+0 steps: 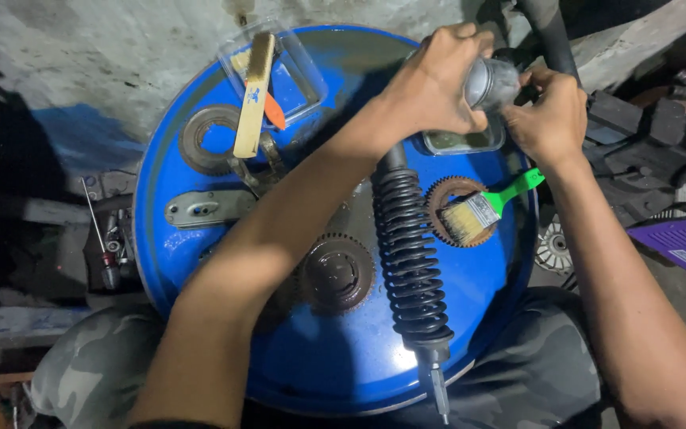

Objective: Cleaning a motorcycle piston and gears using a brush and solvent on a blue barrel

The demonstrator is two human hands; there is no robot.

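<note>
On blue drum lid [200, 262], shock absorber [410, 262], gears, paintbrush [486, 208]; concrete floor [81, 56]

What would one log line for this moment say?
left hand: grips metal cylinder | right hand: on cylinder | shock absorber: lies on blue drum

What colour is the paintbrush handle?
Bright green, on the paintbrush; seen in the head view.
</note>
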